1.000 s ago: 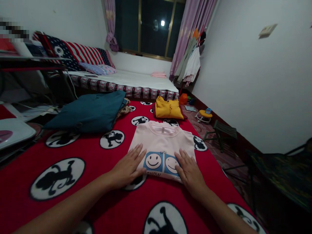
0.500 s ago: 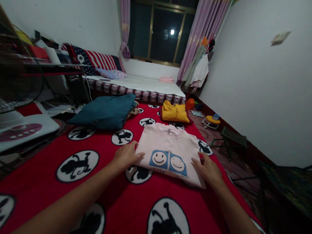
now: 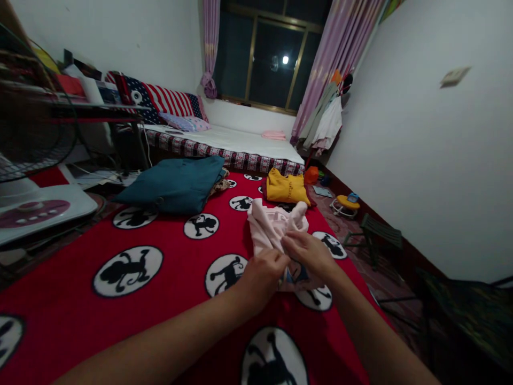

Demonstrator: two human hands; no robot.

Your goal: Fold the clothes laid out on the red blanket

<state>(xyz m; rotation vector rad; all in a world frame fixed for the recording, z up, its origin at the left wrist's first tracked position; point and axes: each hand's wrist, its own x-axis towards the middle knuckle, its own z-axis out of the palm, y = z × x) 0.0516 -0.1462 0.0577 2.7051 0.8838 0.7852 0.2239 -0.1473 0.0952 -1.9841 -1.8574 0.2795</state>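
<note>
Head view shows the left hand (image 3: 262, 274) and right hand (image 3: 306, 250) meeting, fingers pinching the near edge of the pink T-shirt (image 3: 274, 224), which bunches up on the red blanket (image 3: 160, 278), its length running away beyond both hands.

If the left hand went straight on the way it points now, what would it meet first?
The left hand points forward and slightly right, already pinching the pink shirt. Going on, it would probably press into that bunched shirt first; the yellow garment lies further along, though depth is unclear.
</note>
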